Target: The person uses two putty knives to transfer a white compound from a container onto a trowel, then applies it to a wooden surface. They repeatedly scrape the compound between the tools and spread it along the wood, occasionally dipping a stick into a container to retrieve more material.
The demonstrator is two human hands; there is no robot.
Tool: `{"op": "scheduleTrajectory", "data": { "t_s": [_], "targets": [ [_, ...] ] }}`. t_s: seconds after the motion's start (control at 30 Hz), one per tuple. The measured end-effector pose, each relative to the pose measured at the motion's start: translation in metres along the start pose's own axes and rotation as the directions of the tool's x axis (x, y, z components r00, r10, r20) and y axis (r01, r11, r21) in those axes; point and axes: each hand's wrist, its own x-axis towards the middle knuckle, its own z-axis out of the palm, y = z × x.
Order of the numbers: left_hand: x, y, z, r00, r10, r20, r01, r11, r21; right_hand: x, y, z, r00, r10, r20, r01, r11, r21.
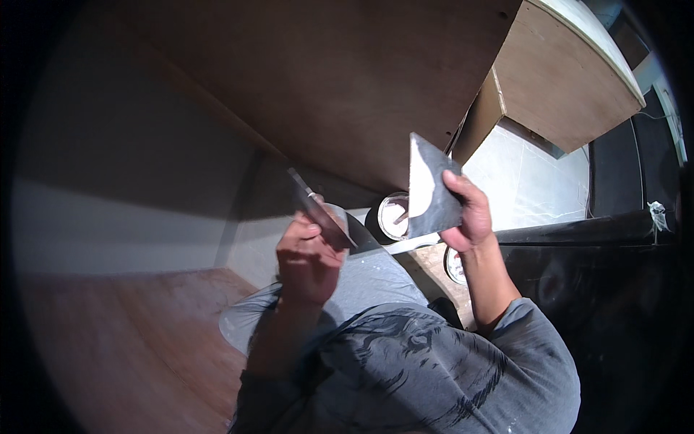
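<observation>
My left hand (pixel 309 262) is closed around a thin, dark putty scraper (pixel 322 220), seen nearly edge-on, with a pale streak near its upper end. To its right, my right hand (pixel 468 213) grips a dark flat scraper blade (pixel 437 213), its thumb on the near face. White putty (pixel 419 177) covers the left part of that blade. The two tools are apart. Behind and between them stands a round bucket (pixel 374 224) holding white paste, with what looks like a stick in it. The blade partly hides the bucket.
A large brown wooden panel (pixel 347 79) rises ahead, and a grey wall (pixel 116 173) stands at left. Wooden boards (pixel 144 340) lie lower left. A second white-smeared container (pixel 455 266) sits below my right wrist. A wooden box (pixel 571 72) and black covered surface (pixel 578 282) are at right.
</observation>
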Motion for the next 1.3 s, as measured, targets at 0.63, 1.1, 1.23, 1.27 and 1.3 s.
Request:
{"op": "scheduleTrajectory", "data": {
  "t_s": [0.63, 1.1, 1.23, 1.27, 1.3],
  "targets": [
    [0.003, -0.023, -0.009, 0.980, -0.157, -0.124, 0.173, 0.977, 0.128, -0.024, 0.016, 0.021, 0.938, 0.278, 0.208, -0.233, 0.948, -0.216],
    [-0.015, -0.016, 0.051, 0.995, 0.019, -0.095, -0.009, 0.994, 0.110, -0.036, -0.029, 0.058, 0.918, -0.395, 0.041, 0.396, 0.903, -0.165],
    [-0.018, -0.016, 0.065, 0.995, -0.065, -0.069, 0.059, 0.995, -0.080, -0.035, -0.016, 0.074, 0.886, -0.441, 0.143, 0.463, 0.818, -0.341],
    [-0.019, -0.017, 0.066, 0.992, -0.085, -0.088, 0.074, 0.990, -0.117, -0.034, -0.012, 0.077, 0.865, -0.471, 0.174, 0.500, 0.777, -0.383],
    [-0.019, -0.019, 0.069, 0.993, -0.028, -0.113, 0.021, 0.998, -0.063, -0.034, -0.009, 0.078, 0.844, -0.493, 0.210, 0.533, 0.735, -0.418]
  ]
}}
